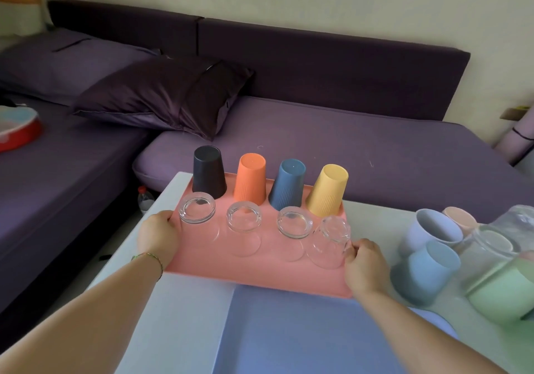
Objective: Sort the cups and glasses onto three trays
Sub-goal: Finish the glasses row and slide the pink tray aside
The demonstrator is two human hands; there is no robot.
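gripping pink tray (260, 269) at side edges: left hand (157, 236), right hand (365, 264), fingers curled on rims | on it 4 inverted cups (251, 178), 4 inverted glasses (244, 217) | blue tray (303, 330) touching near edge | mugs (430, 269) close right | table (173, 316) shows left

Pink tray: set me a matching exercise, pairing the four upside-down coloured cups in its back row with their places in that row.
Back row of the pink tray.

Column one:
1. yellow cup
2. black cup
3. dark blue cup
4. orange cup

Column two:
A. second from the left
B. right end
C. left end
D. second from the right

Pairs: 1-B, 2-C, 3-D, 4-A.
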